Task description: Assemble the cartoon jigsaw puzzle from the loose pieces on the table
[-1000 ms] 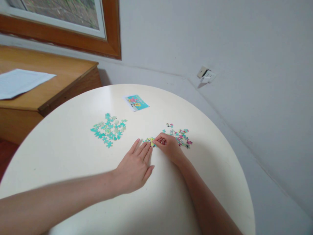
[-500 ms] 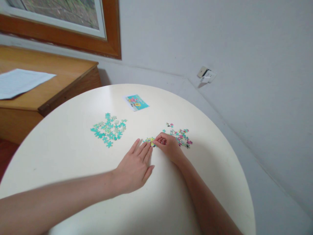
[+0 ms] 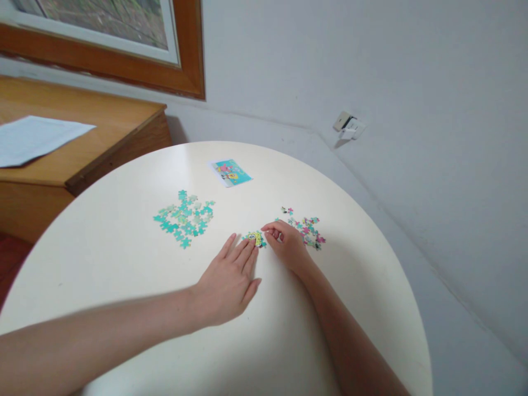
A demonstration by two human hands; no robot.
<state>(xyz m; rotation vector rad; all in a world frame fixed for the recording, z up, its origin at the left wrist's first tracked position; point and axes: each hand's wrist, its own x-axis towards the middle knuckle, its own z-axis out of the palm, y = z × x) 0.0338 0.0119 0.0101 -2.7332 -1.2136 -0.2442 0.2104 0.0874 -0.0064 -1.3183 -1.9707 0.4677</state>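
A small joined patch of jigsaw puzzle (image 3: 257, 238), yellow with a cartoon face and turquoise edges, lies on the white round table (image 3: 247, 352). My left hand (image 3: 229, 280) rests flat with its fingers stretched, the fingertips touching the patch's left and lower side. Just right of the patch is my right hand (image 3: 284, 241), its fingers curled and the thumb and index tips slightly apart; no piece shows between them. Behind that hand lies a loose heap of pink, yellow and turquoise puzzle pieces (image 3: 309, 230), partly covered by it.
Turquoise and pale green puzzle pieces (image 3: 185, 219) are spread on the left of the table. A printed reference picture (image 3: 231, 173) lies near the far edge. Beyond are a wooden cabinet (image 3: 119, 118) with a paper sheet (image 3: 41, 137), and a wall socket with a plug (image 3: 348, 126).
My right hand has drawn slightly up and away from the patch, its thumb and index tips parting and more of the yellow showing. The left hand stays in place.
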